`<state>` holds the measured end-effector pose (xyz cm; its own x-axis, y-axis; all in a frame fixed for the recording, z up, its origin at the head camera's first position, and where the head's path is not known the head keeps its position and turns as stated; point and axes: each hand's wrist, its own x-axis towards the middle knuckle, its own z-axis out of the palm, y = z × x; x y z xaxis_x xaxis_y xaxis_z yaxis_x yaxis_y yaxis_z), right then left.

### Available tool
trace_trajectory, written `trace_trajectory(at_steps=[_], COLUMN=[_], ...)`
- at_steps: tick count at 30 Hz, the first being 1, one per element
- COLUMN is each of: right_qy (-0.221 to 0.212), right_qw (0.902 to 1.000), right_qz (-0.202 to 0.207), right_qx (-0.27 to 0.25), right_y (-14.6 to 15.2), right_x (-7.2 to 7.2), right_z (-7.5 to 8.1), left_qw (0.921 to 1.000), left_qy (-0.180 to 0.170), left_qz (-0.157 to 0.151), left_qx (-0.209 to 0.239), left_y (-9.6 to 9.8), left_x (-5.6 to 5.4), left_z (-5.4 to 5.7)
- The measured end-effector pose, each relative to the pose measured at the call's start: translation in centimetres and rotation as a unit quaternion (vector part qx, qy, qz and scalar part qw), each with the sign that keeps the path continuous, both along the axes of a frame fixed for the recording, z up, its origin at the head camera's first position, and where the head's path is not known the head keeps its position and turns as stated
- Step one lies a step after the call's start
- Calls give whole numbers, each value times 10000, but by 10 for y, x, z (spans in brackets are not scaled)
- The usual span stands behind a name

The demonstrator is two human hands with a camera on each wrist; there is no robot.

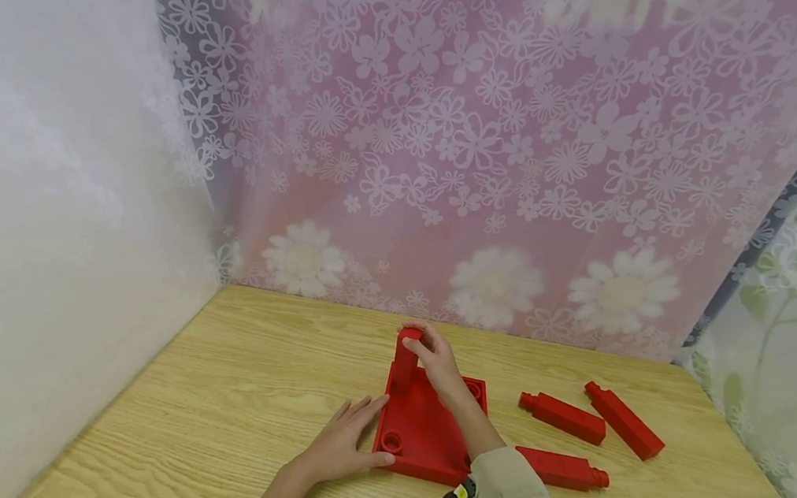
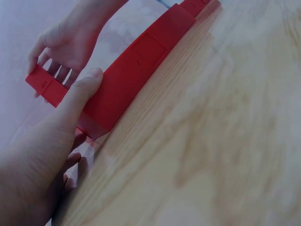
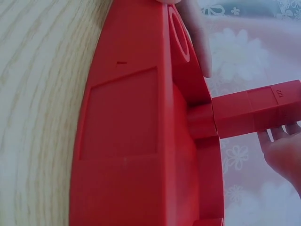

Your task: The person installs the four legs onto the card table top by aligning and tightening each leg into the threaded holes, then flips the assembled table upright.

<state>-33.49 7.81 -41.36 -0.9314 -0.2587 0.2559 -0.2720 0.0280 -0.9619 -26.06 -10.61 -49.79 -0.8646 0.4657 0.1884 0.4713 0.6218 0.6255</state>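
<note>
A square red tabletop (image 1: 425, 433) lies with its raised rim and round corner sockets facing up. My right hand (image 1: 437, 361) grips the upper end of a red leg (image 1: 404, 368), a square bar standing upright at the far left corner. In the right wrist view, the leg (image 3: 256, 107) meets the socket at that corner. My left hand (image 1: 346, 446) touches the tabletop's near left corner, fingers extended along the left side and thumb at the front edge. The left wrist view shows the thumb (image 2: 84, 87) lying on the tabletop's side (image 2: 136, 66).
Three more red legs, one angled at the far right (image 1: 625, 421), one beside it (image 1: 563, 418) and one nearer (image 1: 560, 469), lie on the wooden table (image 1: 253, 363). A flowered curtain (image 1: 462, 168) hangs behind, and a white wall (image 1: 88, 214) rises on the left.
</note>
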Motion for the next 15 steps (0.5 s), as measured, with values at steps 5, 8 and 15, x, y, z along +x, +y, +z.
trace_trajectory(at_steps=[5,8,15], right_qy=[-109,-189,-7], right_qw=[9995,9993,10000], right_qz=[258,232,-74], right_qx=[-155,-224,-63], right_y=[2,3,3], right_x=[-1,0,0], right_z=[0,1,-3], left_qw=[10000,10000,10000], left_qy=[59,67,-8], left_qz=[1,-1,19], left_qx=[-23,-36,-67], left_y=[0,0,1], left_x=[0,0,0], left_z=[0,0,1])
